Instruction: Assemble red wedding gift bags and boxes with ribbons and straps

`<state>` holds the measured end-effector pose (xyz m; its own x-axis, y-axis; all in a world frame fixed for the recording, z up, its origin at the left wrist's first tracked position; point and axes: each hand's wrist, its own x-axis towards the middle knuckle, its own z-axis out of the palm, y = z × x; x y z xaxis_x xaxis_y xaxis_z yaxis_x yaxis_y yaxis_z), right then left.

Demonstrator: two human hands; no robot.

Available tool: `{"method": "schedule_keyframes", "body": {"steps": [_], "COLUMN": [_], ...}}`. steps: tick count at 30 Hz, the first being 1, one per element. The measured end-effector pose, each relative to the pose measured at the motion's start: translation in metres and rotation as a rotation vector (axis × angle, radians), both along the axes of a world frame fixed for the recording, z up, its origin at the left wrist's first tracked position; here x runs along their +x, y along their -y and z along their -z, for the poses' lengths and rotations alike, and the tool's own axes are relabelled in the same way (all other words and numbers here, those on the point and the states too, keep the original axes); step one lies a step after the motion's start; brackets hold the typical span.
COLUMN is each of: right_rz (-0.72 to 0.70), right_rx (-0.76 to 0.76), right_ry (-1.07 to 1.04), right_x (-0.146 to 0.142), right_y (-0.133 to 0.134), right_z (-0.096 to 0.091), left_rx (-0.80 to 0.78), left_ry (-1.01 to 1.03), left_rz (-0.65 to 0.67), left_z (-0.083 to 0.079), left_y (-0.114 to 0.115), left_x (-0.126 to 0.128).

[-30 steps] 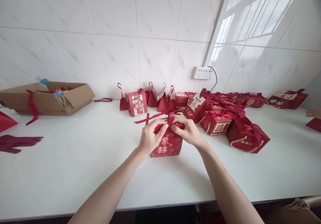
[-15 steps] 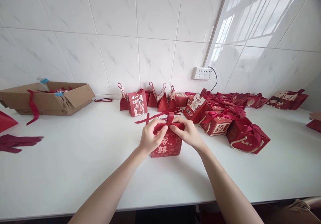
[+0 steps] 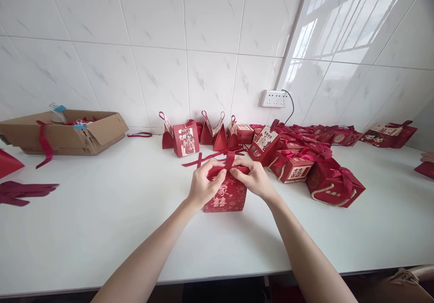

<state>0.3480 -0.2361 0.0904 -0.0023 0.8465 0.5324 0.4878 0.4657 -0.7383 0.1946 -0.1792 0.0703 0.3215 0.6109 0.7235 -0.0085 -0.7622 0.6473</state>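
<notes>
Pinching box [image 3: 233,198] beside ribbon [image 3: 230,159] with nearly closed left hand [image 3: 204,182] and right hand [image 3: 255,176] — looks folded, perhaps not yet fastened.

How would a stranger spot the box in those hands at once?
On the white table, follow the two bare arms. Between the left hand and right hand is a red box with pale characters on its front. Unlike the boxes behind it, it is held by both hands, a ribbon loop rising between them.
</notes>
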Motion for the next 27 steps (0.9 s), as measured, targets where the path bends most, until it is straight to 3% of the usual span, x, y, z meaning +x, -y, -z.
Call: {"method": "schedule_keyframes", "body": {"steps": [27], "right_rz": [0.001], "right_rx": [-0.038], "right_ry": [-0.047], "right_x": [-0.0019], "right_y": [0.0012], "right_z": [-0.0014], "left_rx": [0.098], "left_ry": [-0.001], "left_rz": [-0.034], "left_z": [0.0032], "left_y": [-0.0001], "left_x": [0.0016]}}
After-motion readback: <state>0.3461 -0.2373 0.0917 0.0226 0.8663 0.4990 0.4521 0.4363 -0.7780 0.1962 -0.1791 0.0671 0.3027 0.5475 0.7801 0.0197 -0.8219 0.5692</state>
